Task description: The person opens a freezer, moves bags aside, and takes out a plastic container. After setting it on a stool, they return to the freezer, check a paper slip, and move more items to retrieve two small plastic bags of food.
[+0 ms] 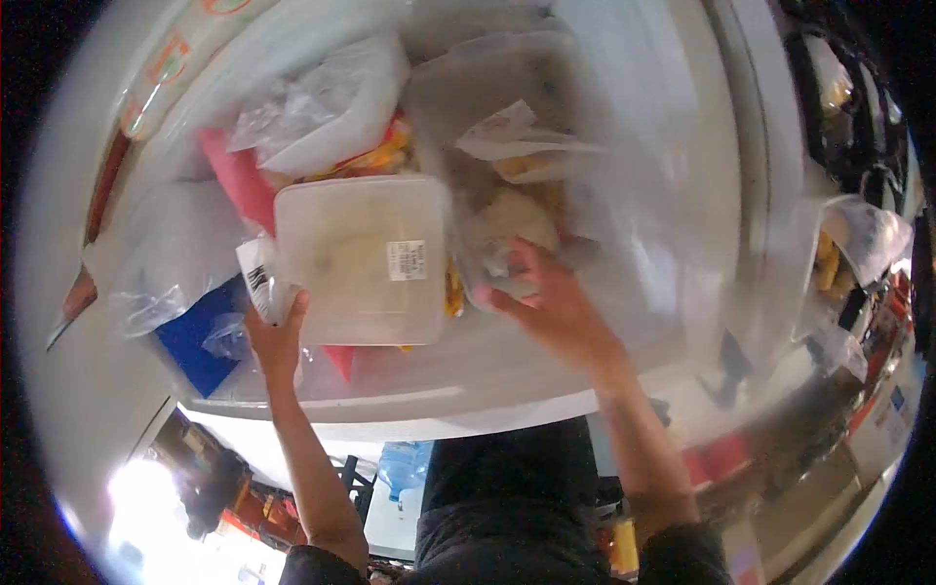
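Note:
My left hand is closed around a small plastic pack with a white barcode label, beside a lidded square plastic container. A printed sticker is on that container's lid. My right hand is open, thumb and fingers apart, over the near end of a long translucent bin. Inside the bin, close to my fingertips, lies a pale bagged item, with another plastic bag farther back.
Everything sits inside a deep white freezer-like chest, its near rim in front of me. A white plastic bag, a pink item and a blue packet surround the square container. Bagged goods are outside at right.

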Motion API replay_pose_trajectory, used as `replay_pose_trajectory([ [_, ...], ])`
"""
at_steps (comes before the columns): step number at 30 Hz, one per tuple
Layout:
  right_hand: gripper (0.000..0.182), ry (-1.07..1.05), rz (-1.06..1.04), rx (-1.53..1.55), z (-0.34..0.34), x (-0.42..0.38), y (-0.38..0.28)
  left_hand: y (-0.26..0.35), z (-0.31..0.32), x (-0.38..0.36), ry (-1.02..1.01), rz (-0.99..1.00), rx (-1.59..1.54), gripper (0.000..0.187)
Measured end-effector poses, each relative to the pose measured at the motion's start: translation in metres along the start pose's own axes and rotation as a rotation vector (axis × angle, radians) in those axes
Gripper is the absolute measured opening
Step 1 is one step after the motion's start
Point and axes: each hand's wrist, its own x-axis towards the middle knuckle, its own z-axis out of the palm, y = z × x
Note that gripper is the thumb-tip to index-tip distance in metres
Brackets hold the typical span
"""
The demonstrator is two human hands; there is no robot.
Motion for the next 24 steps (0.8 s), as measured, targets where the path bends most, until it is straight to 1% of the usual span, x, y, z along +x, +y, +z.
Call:
replay_pose_trajectory([
  [1,0.079,-0.069,0.001,0.052,0.023,0.02,0.01,0.008,0.001,-0.003,0.019,-0.006,0.011,0.054],
  [2,0.084,-0.139,0.003,0.102,0.039,0.036,0.013,0.018,0.002,-0.008,0.034,0.086,-0.084,0.052],
  [3,0.084,-0.157,-0.003,0.11,0.051,0.05,0.007,0.021,0.001,-0.012,0.043,0.174,-0.175,0.05],
  [4,0.089,-0.195,-0.042,0.335,0.063,0.061,0.002,0.018,0.0,-0.014,0.047,0.161,-0.159,0.05],
  [5,0.094,-0.226,-0.075,0.559,0.07,0.065,0.001,0.016,0.0,-0.016,0.085,0.136,-0.141,0.046],
  [7,0.096,-0.267,-0.027,0.606,0.066,0.07,-0.001,0.011,0.001,-0.014,0.126,0.114,-0.136,0.042],
  [8,0.098,-0.306,0.019,0.65,0.064,0.07,-0.001,0.009,-0.002,-0.014,0.081,0.022,-0.238,0.04],
  [9,0.098,-0.309,0.02,0.644,0.065,0.071,0.002,0.008,-0.004,-0.014,0.038,-0.07,-0.34,0.038],
  [12,0.102,-0.341,-0.012,0.666,0.07,0.075,0.013,-0.002,-0.004,-0.014,0.066,-0.106,-0.319,0.034],
  [13,0.102,-0.334,-0.058,0.673,0.072,0.076,0.012,-0.007,-0.001,-0.014,0.064,-0.109,-0.329,0.034],
  [14,0.103,-0.326,-0.107,0.684,0.075,0.077,0.012,-0.015,0.001,-0.012,0.095,0.011,-0.301,0.034],
  [15,0.103,-0.321,-0.111,0.678,0.078,0.079,0.013,-0.022,0.005,-0.008,0.127,0.135,-0.273,0.034],
  [16,0.103,-0.304,-0.082,0.729,0.083,0.08,0.013,-0.03,0.007,-0.006,0.125,0.137,-0.274,0.034],
  [18,0.103,-0.282,-0.053,0.785,0.092,0.081,0.011,-0.038,0.011,-0.002,0.157,0.208,-0.15,0.037],
  [19,0.101,-0.262,-0.069,0.789,0.094,0.081,0.008,-0.035,0.009,-0.001,0.154,0.212,-0.151,0.037],
  [21,0.1,-0.238,-0.078,0.798,0.096,0.079,0.003,-0.024,0.004,-0.005,0.019,0.135,-0.076,0.043],
  [23,0.098,-0.248,-0.145,0.747,0.095,0.077,0.0,-0.045,0.011,-0.004,0.035,0.116,-0.1,0.046],
  [24,0.098,-0.243,-0.139,0.75,0.095,0.075,-0.001,-0.048,0.014,-0.003,0.061,0.097,-0.127,0.049],
])
